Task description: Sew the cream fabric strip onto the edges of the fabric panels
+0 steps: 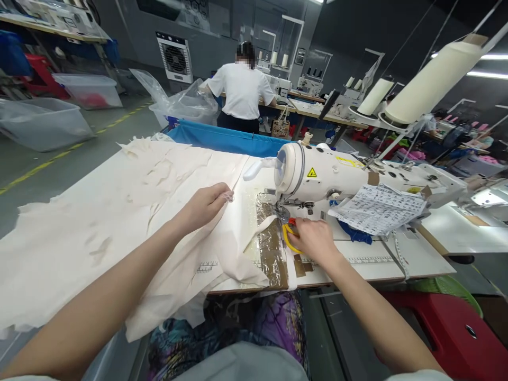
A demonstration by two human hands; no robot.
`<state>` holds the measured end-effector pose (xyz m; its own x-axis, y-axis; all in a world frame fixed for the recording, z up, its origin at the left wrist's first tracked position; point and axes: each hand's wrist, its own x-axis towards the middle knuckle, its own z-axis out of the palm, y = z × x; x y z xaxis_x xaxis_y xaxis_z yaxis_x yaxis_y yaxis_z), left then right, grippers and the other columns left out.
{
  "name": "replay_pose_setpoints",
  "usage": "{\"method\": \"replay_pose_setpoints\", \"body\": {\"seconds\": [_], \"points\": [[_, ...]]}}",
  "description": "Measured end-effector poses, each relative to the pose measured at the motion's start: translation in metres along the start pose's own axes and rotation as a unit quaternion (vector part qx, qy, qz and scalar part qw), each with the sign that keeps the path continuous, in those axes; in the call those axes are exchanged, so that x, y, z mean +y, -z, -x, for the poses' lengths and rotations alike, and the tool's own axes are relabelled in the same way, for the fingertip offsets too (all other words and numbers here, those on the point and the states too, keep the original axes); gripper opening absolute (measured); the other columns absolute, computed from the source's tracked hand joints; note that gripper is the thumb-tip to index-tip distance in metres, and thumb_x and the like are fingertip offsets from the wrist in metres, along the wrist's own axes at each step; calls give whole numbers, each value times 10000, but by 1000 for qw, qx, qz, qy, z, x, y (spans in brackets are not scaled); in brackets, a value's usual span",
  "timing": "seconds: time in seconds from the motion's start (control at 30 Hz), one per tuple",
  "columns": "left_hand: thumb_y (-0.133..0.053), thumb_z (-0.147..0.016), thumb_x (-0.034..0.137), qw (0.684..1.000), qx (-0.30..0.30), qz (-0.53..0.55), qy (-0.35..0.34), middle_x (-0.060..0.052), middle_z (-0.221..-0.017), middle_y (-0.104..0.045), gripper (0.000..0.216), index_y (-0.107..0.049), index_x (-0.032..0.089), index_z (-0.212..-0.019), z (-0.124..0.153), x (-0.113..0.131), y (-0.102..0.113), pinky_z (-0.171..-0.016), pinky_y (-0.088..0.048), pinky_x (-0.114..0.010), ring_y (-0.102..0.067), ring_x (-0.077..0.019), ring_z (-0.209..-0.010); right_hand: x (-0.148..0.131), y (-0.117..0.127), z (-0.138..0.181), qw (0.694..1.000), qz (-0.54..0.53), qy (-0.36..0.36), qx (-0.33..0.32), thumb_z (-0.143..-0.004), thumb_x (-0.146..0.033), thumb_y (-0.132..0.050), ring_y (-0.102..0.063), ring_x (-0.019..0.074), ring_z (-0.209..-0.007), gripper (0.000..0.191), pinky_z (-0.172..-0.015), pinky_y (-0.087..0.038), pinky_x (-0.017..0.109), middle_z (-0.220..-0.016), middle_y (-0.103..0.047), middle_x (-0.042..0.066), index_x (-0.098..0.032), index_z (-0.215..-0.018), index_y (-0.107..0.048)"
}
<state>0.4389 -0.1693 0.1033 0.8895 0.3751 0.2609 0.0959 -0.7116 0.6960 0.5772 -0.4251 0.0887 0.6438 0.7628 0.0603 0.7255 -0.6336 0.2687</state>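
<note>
My left hand is closed in a pinch on the edge of a large cream fabric spread over the sewing table. My right hand is closed round yellow-handled scissors, just below the needle area of the white sewing machine. The scissors' blades point toward the presser foot, where a narrow cream strip lies across a shiny taped patch.
A printed paper sheet lies on the machine's bed. Big thread cones stand at the right. A person in a white shirt works at a far table behind a blue bin. A red stool sits lower right.
</note>
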Motion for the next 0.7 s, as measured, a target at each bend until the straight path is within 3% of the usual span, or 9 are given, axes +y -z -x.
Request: {"method": "replay_pose_setpoints", "body": {"seconds": [0.13,0.37,0.53,0.7], "points": [[-409,-863,445,1000,19,-21,13,22,-593,-477,280,-525,219,-746,10,4,27,-621,-387,-277,-476,-166,-595,-7,4,10,1000,-24,5,11,-939,-394,-605,-718,270,-762,260,-608,-357,319,-876,-767,95,-151,-960,-693],[-429,-863,471,994,81,-64,17,17,-638,-518,308,-549,203,-768,36,22,78,-638,-358,-265,-462,-149,-630,-58,13,13,978,-157,130,41,-897,-415,-643,-697,263,-933,310,-768,-394,339,-967,-742,53,-189,-1107,-671],[-394,-871,490,989,92,-116,12,30,-614,-496,332,-528,207,-762,45,29,88,-611,-314,-252,-424,-135,-606,-87,14,-4,976,-141,163,27,-907,-393,-630,-700,269,-896,298,-767,-401,351,-970,-752,90,-157,-1074,-699],[-375,-882,474,984,109,-136,-18,34,-589,-494,315,-509,216,-760,50,32,89,-579,-301,-245,-408,-126,-556,-104,12,-15,977,-122,176,11,-919,-364,-631,-709,265,-807,233,-735,-401,344,-861,-761,113,-145,-899,-709]]}}
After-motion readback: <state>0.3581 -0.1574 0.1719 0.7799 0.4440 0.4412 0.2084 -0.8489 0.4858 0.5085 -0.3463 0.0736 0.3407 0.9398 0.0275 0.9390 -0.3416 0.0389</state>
